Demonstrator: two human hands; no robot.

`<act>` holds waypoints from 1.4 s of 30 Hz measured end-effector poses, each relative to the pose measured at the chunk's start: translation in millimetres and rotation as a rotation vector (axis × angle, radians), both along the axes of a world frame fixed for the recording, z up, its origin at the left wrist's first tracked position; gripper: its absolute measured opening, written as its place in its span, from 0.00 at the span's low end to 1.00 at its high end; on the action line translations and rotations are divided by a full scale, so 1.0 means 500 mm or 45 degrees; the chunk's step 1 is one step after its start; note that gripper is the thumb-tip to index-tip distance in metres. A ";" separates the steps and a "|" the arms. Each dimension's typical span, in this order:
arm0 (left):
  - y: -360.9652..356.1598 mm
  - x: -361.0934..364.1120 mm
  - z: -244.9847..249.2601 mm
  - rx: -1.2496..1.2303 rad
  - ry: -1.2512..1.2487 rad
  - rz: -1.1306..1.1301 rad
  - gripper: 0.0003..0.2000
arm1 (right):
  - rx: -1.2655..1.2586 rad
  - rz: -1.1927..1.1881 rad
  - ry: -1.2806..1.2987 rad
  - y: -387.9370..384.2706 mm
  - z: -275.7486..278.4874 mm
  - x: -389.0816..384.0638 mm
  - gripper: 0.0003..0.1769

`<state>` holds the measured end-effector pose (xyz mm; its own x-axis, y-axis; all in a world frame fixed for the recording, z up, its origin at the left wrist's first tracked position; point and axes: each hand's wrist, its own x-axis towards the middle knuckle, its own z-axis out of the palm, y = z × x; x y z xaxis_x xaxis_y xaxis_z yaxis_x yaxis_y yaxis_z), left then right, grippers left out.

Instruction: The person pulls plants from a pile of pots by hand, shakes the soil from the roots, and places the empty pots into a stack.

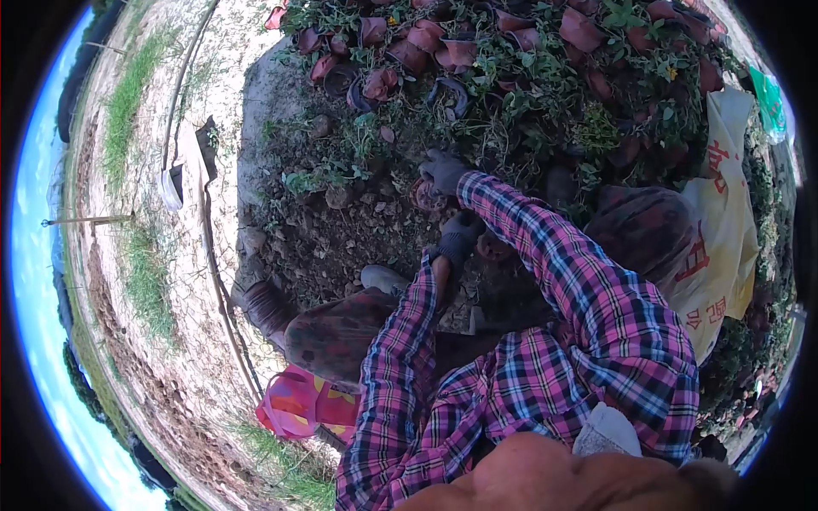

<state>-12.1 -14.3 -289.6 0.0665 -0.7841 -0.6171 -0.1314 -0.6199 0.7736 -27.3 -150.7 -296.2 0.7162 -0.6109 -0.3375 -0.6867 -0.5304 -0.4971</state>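
Observation:
My right hand, in a grey glove, is closed at the edge of a small reddish plant pot low over the soil. Just below it, my left hand in a dark glove has its fingers curled. What it grips, if anything, is hidden. Another reddish pot lies beside the left hand, partly covered by my right sleeve. Loose dark soil with clods and pebbles spreads to the left of both hands.
Many reddish pots lie among green weeds ahead. A printed whitish sack is at my right. A pink bag-like item sits at my lower left. A dark hose runs along the pale ground.

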 end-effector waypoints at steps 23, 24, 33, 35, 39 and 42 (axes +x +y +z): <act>-0.035 0.250 0.265 -0.446 -0.522 -0.098 0.22 | 0.369 -0.178 -0.024 0.269 0.015 -0.072 0.12; -0.028 0.230 0.312 -0.381 -0.499 -0.121 0.22 | 0.377 -0.168 0.115 0.259 0.029 -0.059 0.13; -0.050 0.225 0.223 -0.274 0.104 -0.109 0.17 | 0.369 -0.807 -1.436 0.158 0.160 -0.060 0.09; -0.086 0.182 0.249 -0.244 0.418 0.029 0.19 | 0.526 -0.886 -1.450 0.132 0.285 -0.092 0.11; -0.138 0.138 0.274 -0.276 0.622 0.063 0.21 | 0.498 -0.977 -1.552 0.103 0.300 -0.101 0.12; -0.141 0.158 0.273 -0.296 0.658 0.076 0.23 | 0.384 -0.700 -1.446 0.104 0.335 -0.141 0.13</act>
